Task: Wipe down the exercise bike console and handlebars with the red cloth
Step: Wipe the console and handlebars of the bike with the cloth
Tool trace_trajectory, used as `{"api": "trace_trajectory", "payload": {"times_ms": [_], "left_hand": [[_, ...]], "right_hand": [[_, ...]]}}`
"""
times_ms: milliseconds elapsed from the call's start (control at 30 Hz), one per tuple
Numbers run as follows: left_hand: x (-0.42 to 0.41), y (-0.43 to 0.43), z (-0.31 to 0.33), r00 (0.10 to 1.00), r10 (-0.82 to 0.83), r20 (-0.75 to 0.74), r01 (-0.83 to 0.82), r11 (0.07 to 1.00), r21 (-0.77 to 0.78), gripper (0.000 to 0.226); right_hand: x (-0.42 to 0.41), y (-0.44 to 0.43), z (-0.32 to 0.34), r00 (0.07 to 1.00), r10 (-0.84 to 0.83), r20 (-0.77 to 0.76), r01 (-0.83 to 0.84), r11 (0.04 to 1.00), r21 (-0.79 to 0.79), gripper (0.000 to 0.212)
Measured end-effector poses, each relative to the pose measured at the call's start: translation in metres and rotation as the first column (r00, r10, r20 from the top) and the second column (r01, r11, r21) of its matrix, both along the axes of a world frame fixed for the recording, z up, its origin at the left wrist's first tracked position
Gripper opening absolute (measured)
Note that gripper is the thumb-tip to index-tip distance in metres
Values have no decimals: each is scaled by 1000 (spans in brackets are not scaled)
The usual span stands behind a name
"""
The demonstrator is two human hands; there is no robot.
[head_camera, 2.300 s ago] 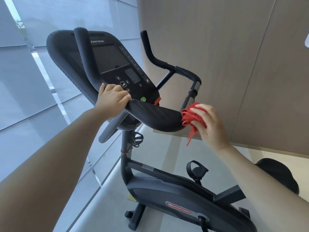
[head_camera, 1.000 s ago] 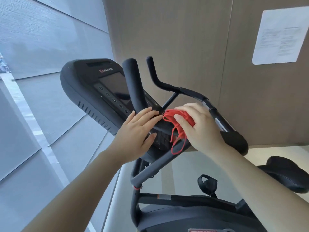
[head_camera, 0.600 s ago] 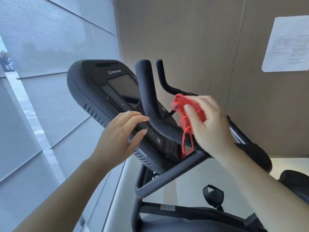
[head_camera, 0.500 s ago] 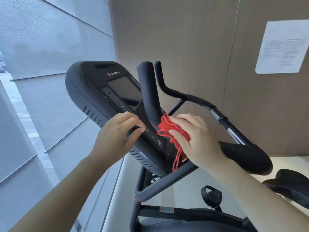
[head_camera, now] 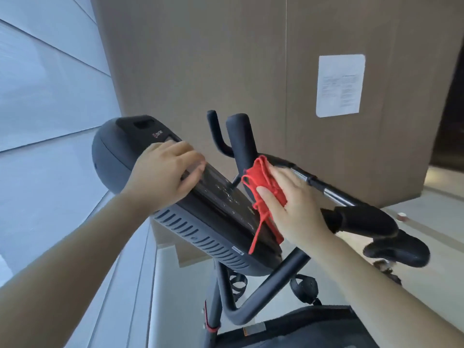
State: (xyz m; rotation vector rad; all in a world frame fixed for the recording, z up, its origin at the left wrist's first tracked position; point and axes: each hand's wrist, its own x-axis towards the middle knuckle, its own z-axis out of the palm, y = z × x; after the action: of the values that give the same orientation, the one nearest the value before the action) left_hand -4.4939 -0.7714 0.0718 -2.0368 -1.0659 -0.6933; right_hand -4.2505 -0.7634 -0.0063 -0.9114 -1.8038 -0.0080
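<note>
The black exercise bike console (head_camera: pixel 120 156) tilts across the middle of the view. My left hand (head_camera: pixel 165 172) lies flat on its upper face, fingers spread over the screen. My right hand (head_camera: pixel 293 204) presses the bunched red cloth (head_camera: pixel 261 179) against the base of the near upright handlebar horn (head_camera: pixel 241 136), by the console's lower right edge. A red strand hangs down over the console. The right handlebar (head_camera: pixel 366 219) with its padded grip extends behind my right hand. A second horn (head_camera: pixel 214 131) stands further back.
A brown wall panel (head_camera: pixel 226 59) stands close behind the bike, with a white paper sheet (head_camera: pixel 339 85) stuck on it. Pale glass panels (head_camera: pixel 50 96) fill the left. The bike's saddle (head_camera: pixel 399 249), pedal strap (head_camera: pixel 303 287) and frame sit below right.
My left hand slid up the console onto the screen. My right hand carried the cloth from the keypad area up to the base of the handlebar horn. The view shifted left and tilted.
</note>
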Motion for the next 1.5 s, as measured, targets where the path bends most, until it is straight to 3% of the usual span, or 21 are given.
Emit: {"api": "trace_trajectory", "payload": {"times_ms": [100,167,267,333,400,533,667,833,900,1067,1200,1367,1500], "left_hand": [[-4,4,-3,992,60,-113,-56,997,44,25],[-4,6,-8,985,84,-150,-76,996,55,30],[-6,7,-6,992,85,-94,-80,995,52,26],[-6,9,-5,992,85,-91,-85,996,6,23],[-7,12,-6,992,77,-100,-80,997,-24,22],[-8,14,-9,986,121,-112,-110,989,97,28],[-8,18,-12,986,126,-106,-109,982,152,38],[-7,19,-12,981,137,-139,-113,980,165,47],[-7,19,-11,978,149,-143,-127,980,155,48],[-8,20,-12,977,157,-143,-137,980,142,47],[-8,20,-12,978,152,-142,-132,981,142,45],[-7,18,-10,971,170,-166,-154,983,103,47],[-6,17,-9,967,175,-184,-163,984,76,48]], "right_hand": [[9,-6,-19,974,-176,140,167,983,74,44],[16,-8,-17,971,-200,128,192,979,74,40],[7,-10,7,986,-119,-120,121,992,16,24],[-4,-9,35,961,-69,-269,78,997,23,24],[-14,-3,63,951,-56,-304,84,993,80,31],[-44,11,81,978,-63,-198,87,990,114,45],[-51,14,42,985,-81,-152,104,983,151,49],[-26,-1,1,994,-105,-39,108,991,80,47],[-20,-4,14,993,-92,-71,97,992,80,43],[-37,8,69,975,-67,-213,121,960,251,44],[-58,16,45,978,-172,-122,198,946,257,52],[-33,-3,2,982,-190,3,188,970,155,52],[-18,-8,41,989,-149,-25,151,971,187,46]]}}
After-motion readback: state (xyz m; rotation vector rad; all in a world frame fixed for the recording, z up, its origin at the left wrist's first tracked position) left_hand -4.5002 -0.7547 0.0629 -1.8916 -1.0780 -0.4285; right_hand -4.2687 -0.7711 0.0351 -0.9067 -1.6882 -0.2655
